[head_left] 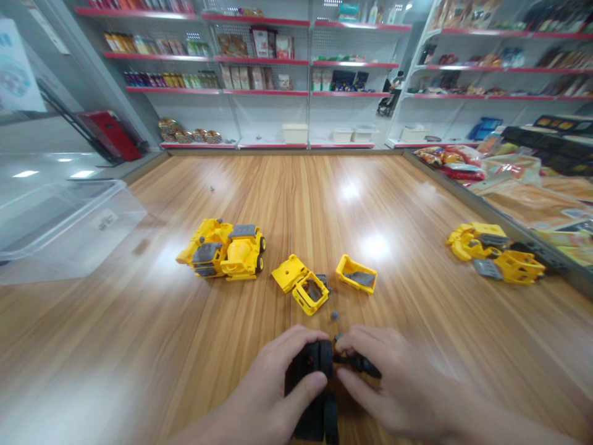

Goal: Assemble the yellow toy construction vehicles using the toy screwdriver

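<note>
Left hand (273, 386) curled round a black wheeled base (309, 421), which lies between thumb and fingers, the thumb pressed by its upper wheel. Right hand (393, 374): thumb and fingers pinching a dark slim piece (367, 366), inner end pointing at that wheel; contact unclear. Just beyond the right fingertips, a small grey bit (334, 316). Farther ahead of both hands' fingers, a yellow frame (301, 301) and yellow tray (354, 285).
</note>
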Action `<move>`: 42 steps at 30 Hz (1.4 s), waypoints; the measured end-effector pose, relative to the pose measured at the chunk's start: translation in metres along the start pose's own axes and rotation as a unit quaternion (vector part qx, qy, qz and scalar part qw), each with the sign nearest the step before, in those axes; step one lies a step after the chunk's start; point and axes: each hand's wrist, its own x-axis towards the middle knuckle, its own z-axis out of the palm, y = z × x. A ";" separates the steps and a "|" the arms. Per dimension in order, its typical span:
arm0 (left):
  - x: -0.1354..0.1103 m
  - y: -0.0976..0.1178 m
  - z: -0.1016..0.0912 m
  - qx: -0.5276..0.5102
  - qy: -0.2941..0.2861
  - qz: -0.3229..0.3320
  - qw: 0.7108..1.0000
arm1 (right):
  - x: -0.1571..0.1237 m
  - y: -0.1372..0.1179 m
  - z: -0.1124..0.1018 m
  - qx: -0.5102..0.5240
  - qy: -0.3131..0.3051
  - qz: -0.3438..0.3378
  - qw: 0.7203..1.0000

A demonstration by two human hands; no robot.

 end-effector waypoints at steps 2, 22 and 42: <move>0.000 -0.001 0.000 0.003 -0.001 0.000 1.000 | -0.001 0.000 0.000 -0.005 0.007 -0.007 1.000; -0.001 -0.001 0.000 0.014 -0.011 -0.001 1.000 | 0.001 -0.001 -0.001 -0.013 -0.057 0.016 0.998; 0.006 0.004 0.003 -0.468 0.064 -0.165 0.866 | 0.003 0.003 -0.001 0.069 0.005 0.100 0.993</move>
